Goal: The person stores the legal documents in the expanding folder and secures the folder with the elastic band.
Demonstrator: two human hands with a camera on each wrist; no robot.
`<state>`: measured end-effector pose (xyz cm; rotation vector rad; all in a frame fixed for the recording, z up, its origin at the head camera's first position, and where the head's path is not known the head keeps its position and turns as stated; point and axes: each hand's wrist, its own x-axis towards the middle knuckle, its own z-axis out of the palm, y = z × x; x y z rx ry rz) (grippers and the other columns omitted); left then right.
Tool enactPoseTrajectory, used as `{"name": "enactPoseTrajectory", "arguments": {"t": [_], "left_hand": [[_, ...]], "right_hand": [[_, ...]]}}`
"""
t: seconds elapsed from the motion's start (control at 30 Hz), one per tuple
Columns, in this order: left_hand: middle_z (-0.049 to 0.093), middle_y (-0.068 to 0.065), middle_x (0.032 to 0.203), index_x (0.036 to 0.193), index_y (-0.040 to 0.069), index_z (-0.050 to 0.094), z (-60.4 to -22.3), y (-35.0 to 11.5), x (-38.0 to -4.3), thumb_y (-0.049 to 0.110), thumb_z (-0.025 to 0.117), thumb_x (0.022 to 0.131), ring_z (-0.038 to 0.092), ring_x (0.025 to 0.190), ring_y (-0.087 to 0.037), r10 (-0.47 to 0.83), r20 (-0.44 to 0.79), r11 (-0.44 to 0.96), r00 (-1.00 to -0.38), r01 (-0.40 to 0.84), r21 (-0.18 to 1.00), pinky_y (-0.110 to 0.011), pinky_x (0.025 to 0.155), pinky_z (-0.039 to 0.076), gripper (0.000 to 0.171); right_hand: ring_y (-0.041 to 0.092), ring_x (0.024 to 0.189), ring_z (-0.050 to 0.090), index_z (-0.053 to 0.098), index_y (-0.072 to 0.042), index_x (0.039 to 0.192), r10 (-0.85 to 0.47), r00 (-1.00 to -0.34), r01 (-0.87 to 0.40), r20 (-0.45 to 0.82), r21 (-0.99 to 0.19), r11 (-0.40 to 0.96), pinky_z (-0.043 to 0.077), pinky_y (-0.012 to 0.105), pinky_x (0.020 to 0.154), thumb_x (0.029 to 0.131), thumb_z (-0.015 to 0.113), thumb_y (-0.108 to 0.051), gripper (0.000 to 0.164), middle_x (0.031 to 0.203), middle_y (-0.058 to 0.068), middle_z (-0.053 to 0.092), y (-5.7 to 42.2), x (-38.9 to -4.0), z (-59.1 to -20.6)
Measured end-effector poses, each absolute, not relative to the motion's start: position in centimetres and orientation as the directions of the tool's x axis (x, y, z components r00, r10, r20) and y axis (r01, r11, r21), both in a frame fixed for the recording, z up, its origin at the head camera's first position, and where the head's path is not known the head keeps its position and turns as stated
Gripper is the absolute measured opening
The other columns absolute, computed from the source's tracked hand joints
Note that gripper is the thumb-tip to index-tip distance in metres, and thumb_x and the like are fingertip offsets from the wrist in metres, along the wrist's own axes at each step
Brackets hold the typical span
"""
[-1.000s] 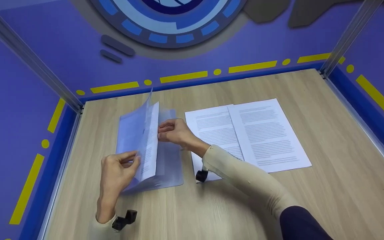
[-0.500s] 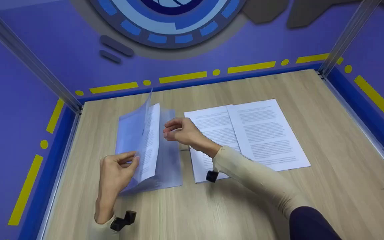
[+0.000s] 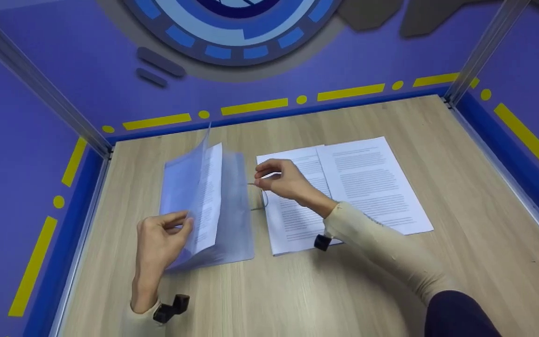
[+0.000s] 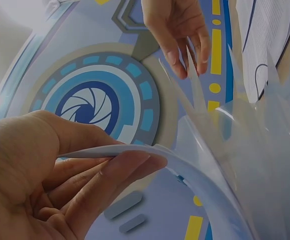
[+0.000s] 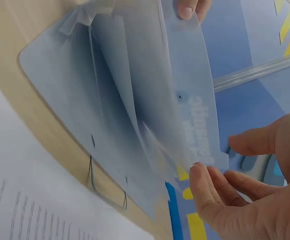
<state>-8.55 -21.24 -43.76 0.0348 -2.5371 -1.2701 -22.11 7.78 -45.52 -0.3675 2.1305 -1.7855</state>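
A translucent bluish plastic folder (image 3: 234, 224) stands part open on the left of the table, its cover and inner sleeves raised. Printed paper (image 3: 209, 201) shows upright among the sleeves. My left hand (image 3: 159, 241) pinches the raised cover (image 4: 200, 185) near its lower edge between thumb and fingers. My right hand (image 3: 286, 180) hovers right of the folder, over the left printed sheet. Its thumb and fingertips (image 5: 197, 172) are apart, with nothing between them. A thin dark elastic cord (image 5: 91, 172) loops out from the folder's right edge, below the right hand.
Two printed white sheets, the left sheet (image 3: 293, 224) partly under the right sheet (image 3: 377, 187), lie right of the folder. Blue panel walls (image 3: 260, 79) with yellow marks enclose the wooden table (image 3: 260, 299) at the back and sides.
My right hand has left the edge of the printed paper in the folder and moved right, over the loose sheets. The elastic cord has come into view. My left hand keeps its pinch.
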Motion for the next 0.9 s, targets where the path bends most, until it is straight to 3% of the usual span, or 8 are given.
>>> {"name": "enactPoseTrajectory", "arguments": {"t": [0.13, 0.3, 0.57, 0.9], "left_hand": [[0.08, -0.026, 0.103, 0.108, -0.008, 0.081, -43.7, -21.2, -8.6, -0.003, 0.079, 0.09, 0.081, 0.089, -0.039, -0.15, 0.27, 0.606, -0.951, 0.127, 0.785, -0.003, 0.07, 0.054, 0.019], [0.08, -0.025, 0.101, 0.107, -0.009, 0.081, -44.0, -21.3, -8.7, -0.004, 0.08, 0.089, 0.081, 0.086, -0.039, -0.141, 0.296, 0.612, -0.945, 0.152, 0.776, -0.004, 0.069, 0.055, 0.019], [0.081, -0.024, 0.099, 0.105, -0.008, 0.082, -44.0, -21.3, -8.6, -0.005, 0.079, 0.088, 0.081, 0.085, -0.038, -0.138, 0.321, 0.624, -0.937, 0.17, 0.763, -0.004, 0.069, 0.055, 0.018], [0.08, -0.024, 0.099, 0.106, -0.008, 0.082, -44.0, -21.3, -8.5, -0.005, 0.079, 0.087, 0.081, 0.084, -0.038, -0.139, 0.315, 0.631, -0.939, 0.162, 0.759, -0.003, 0.068, 0.053, 0.019]], "right_hand": [[0.023, 0.103, 0.076, 0.071, -0.001, 0.127, -0.375, -0.924, -0.008, -0.072, -0.978, 0.207, 0.062, 0.032, 0.088, 0.095, 0.075, -0.008, 0.033, 0.116, 0.012, 0.076, 9.5, -22.4, -45.5], [0.026, 0.108, 0.075, 0.071, -0.003, 0.129, -0.353, -0.934, -0.029, -0.059, -0.971, 0.238, 0.063, 0.046, 0.098, 0.097, 0.074, -0.009, 0.032, 0.12, 0.014, 0.074, 11.9, -22.5, -45.6], [0.029, 0.113, 0.074, 0.069, -0.001, 0.131, -0.305, -0.95, -0.03, -0.061, -0.958, 0.286, 0.062, 0.029, 0.09, 0.097, 0.074, -0.009, 0.036, 0.124, 0.017, 0.073, 15.1, -22.4, -46.1], [0.033, 0.117, 0.072, 0.068, 0.0, 0.134, -0.241, -0.97, -0.051, -0.038, -0.934, 0.354, 0.06, 0.021, 0.087, 0.097, 0.076, -0.011, 0.039, 0.13, 0.02, 0.07, 18.8, -22.2, -46.8]]}}
